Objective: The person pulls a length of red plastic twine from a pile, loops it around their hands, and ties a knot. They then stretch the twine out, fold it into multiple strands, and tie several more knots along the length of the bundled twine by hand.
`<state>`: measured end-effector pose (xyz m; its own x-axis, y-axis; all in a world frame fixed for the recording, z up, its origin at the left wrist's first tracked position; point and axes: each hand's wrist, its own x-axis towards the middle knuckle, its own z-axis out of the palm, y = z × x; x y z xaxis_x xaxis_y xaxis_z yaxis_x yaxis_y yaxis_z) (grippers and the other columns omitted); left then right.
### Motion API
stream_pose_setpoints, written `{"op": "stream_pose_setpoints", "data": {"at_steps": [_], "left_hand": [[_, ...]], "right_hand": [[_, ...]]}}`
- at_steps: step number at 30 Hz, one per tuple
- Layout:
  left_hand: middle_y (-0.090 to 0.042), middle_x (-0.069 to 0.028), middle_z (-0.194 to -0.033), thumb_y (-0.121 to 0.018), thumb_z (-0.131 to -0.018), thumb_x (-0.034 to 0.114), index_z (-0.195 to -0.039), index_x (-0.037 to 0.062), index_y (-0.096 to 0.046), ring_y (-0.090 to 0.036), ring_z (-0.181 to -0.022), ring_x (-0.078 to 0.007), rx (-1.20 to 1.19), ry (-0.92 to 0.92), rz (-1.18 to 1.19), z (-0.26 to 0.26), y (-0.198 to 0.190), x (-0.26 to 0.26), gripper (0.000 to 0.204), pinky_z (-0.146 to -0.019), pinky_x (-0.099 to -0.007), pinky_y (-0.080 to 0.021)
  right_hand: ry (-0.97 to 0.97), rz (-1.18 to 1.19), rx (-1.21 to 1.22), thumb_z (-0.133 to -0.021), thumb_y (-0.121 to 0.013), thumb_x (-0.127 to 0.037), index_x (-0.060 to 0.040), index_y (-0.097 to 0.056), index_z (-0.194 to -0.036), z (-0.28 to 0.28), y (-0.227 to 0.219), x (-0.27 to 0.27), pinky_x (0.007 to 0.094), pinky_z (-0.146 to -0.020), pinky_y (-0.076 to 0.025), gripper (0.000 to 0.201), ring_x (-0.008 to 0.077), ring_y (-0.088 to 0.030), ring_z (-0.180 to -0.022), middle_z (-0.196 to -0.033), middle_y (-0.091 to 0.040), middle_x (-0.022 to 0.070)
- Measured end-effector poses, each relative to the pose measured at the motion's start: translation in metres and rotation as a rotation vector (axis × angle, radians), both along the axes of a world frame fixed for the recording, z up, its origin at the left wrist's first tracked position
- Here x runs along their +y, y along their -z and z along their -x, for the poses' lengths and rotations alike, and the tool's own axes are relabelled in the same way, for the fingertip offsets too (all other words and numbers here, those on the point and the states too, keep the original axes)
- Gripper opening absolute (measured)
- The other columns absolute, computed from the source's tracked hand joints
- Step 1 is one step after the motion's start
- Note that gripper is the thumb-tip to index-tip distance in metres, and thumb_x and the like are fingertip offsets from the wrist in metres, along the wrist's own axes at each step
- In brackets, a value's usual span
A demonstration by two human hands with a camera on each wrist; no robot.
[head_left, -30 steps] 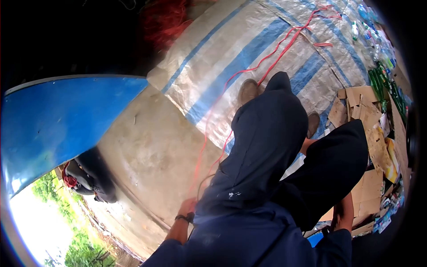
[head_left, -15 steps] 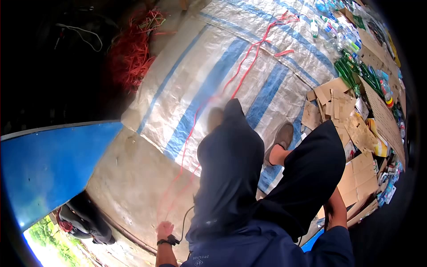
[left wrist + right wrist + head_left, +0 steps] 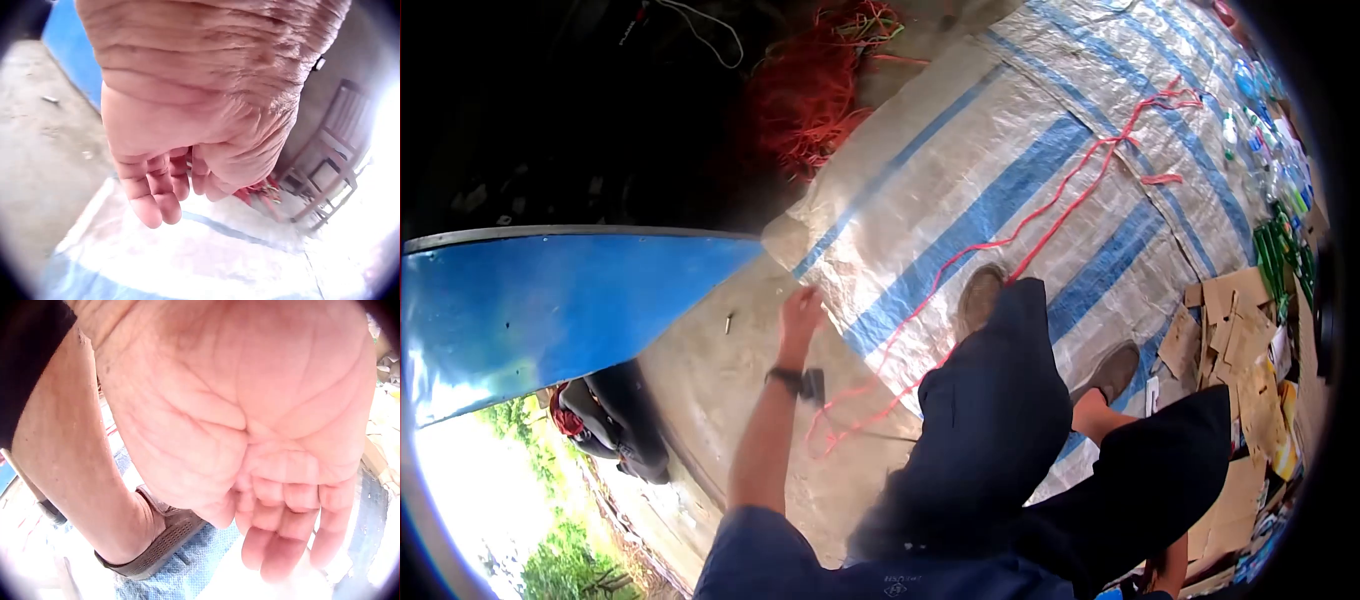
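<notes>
My left hand [image 3: 800, 322] reaches out over the concrete floor beside the near corner of a blue-and-white striped woven sheet [image 3: 945, 215]. In the left wrist view, its fingers [image 3: 165, 194] hang loosely bent with nothing between them. A long doubled red cord [image 3: 1050, 208] runs across the sheet, past my shoe [image 3: 980, 298]; its blurred near loop appears below the left wrist, apart from the hand. Low beside my leg, the right hand [image 3: 250, 419] hangs relaxed, palm showing and holding nothing; a shoe [image 3: 165, 540] stands close by on blue woven fabric.
A blue panel [image 3: 570, 305] borders the floor at left. Tangled red strands [image 3: 815, 100] lie beyond the sheet. Torn cardboard [image 3: 1250, 375] and plastic bottles [image 3: 1280, 175] are heaped along the right. A chair [image 3: 334, 147] stands in the left wrist view.
My left hand has moved from beside my thigh forward to the sheet's corner. The cord's near loop, earlier right at that hand, is now apart from it. The head view has shifted.
</notes>
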<state>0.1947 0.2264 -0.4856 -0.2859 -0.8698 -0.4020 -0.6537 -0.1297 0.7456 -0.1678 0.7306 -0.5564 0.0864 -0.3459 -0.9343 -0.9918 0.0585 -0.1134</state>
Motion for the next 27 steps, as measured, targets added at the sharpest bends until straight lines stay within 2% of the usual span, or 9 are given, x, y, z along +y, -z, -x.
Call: {"op": "stream_pose_setpoints", "data": {"at_steps": [1, 3, 5, 7, 10, 11, 18, 25, 27], "left_hand": [[-0.068, -0.0041, -0.091, -0.067, -0.092, 0.022, -0.12, 0.0021, -0.065, -0.066, -0.067, -0.0123, 0.046, 0.086, 0.071, 0.03, 0.005, -0.024, 0.034, -0.051, -0.0258, -0.052], [-0.071, -0.0145, -0.098, -0.07, -0.084, 0.019, -0.114, 0.0057, -0.07, -0.069, -0.088, -0.0308, -0.152, 0.272, 0.334, 0.078, 0.017, -0.074, 0.033, -0.075, -0.0359, -0.057], [-0.067, -0.018, -0.11, -0.072, -0.079, 0.019, -0.114, 0.0083, -0.07, -0.062, -0.108, -0.0381, -0.104, 0.392, 0.58, 0.122, 0.021, -0.109, 0.036, -0.09, -0.0411, -0.053], [-0.062, -0.0175, -0.123, -0.071, -0.079, 0.02, -0.113, 0.0094, -0.069, -0.057, -0.118, -0.0354, -0.068, 0.393, 0.549, 0.155, 0.022, -0.136, 0.036, -0.098, -0.0427, -0.05], [-0.057, -0.0169, -0.133, -0.073, -0.079, 0.018, -0.119, 0.0107, -0.069, -0.053, -0.125, -0.0302, -0.194, 0.54, 0.837, 0.181, 0.037, -0.181, 0.041, -0.089, -0.0372, -0.054], [-0.052, -0.0174, -0.139, -0.073, -0.08, 0.02, -0.123, 0.0104, -0.066, -0.046, -0.132, -0.0323, -0.227, 0.546, 0.722, 0.185, 0.045, -0.188, 0.045, -0.101, -0.0401, -0.047], [-0.042, -0.0154, -0.148, -0.063, -0.081, 0.024, -0.13, 0.0144, -0.059, -0.046, -0.133, -0.0348, -0.415, 0.649, 0.576, 0.251, 0.037, -0.225, 0.051, -0.108, -0.0446, -0.042], [-0.045, -0.0167, -0.145, -0.058, -0.082, 0.017, -0.132, 0.0132, -0.057, -0.046, -0.133, -0.0345, -0.454, 0.63, 0.732, 0.303, 0.075, -0.262, 0.05, -0.107, -0.0447, -0.043], [-0.052, -0.0237, -0.132, -0.059, -0.083, 0.015, -0.127, 0.003, -0.058, -0.047, -0.127, -0.0385, -0.351, 0.737, 0.688, 0.315, 0.078, -0.274, 0.045, -0.108, -0.0445, -0.04]], "right_hand": [[0.0, -0.01, -0.001, -0.092, -0.055, -0.033, -0.0154, -0.058, -0.139, -0.002, 0.005, 0.005, 0.0436, -0.095, -0.05, 0.05, 0.0245, -0.062, -0.122, -0.134, -0.063, 0.0103], [0.006, -0.017, -0.018, -0.092, -0.056, -0.032, -0.0145, -0.059, -0.137, 0.004, 0.012, 0.002, 0.0423, -0.095, -0.05, 0.048, 0.0239, -0.062, -0.121, -0.134, -0.063, 0.0106], [0.009, -0.02, -0.03, -0.092, -0.057, -0.031, -0.0136, -0.06, -0.135, 0.002, 0.016, 0.012, 0.041, -0.095, -0.049, 0.047, 0.0234, -0.062, -0.121, -0.133, -0.063, 0.0109], [0.028, -0.033, -0.045, -0.092, -0.058, -0.03, -0.0127, -0.061, -0.134, 0.002, 0.024, 0.013, 0.0397, -0.094, -0.049, 0.046, 0.0228, -0.062, -0.12, -0.133, -0.063, 0.0112], [0.045, -0.036, -0.073, -0.092, -0.059, -0.029, -0.0113, -0.062, -0.132, 0.003, 0.032, 0.014, 0.0378, -0.094, -0.049, 0.044, 0.0219, -0.061, -0.119, -0.132, -0.063, 0.0116], [0.06, -0.033, -0.088, -0.092, -0.059, -0.029, -0.0108, -0.062, -0.131, 0.003, 0.034, 0.017, 0.0371, -0.094, -0.048, 0.043, 0.0216, -0.061, -0.119, -0.132, -0.063, 0.0118], [0.108, -0.156, -0.146, -0.091, -0.065, -0.036, -0.0115, -0.03, -0.146, -0.001, 0.045, 0.024, 0.047, -0.085, -0.052, 0.07, 0.0303, -0.066, -0.095, -0.121, -0.067, 0.0149], [0.17, -0.253, -0.198, -0.09, -0.07, -0.042, -0.012, -0.003, -0.159, -0.007, 0.051, 0.035, 0.0551, -0.077, -0.054, 0.1, 0.0374, -0.069, -0.075, -0.112, -0.071, 0.0173], [0.184, -0.25, -0.198, -0.09, -0.069, -0.042, -0.0119, -0.005, -0.158, -0.006, 0.05, 0.036, 0.0544, -0.077, -0.054, 0.098, 0.0368, -0.069, -0.076, -0.111, -0.071, 0.0169]]}}
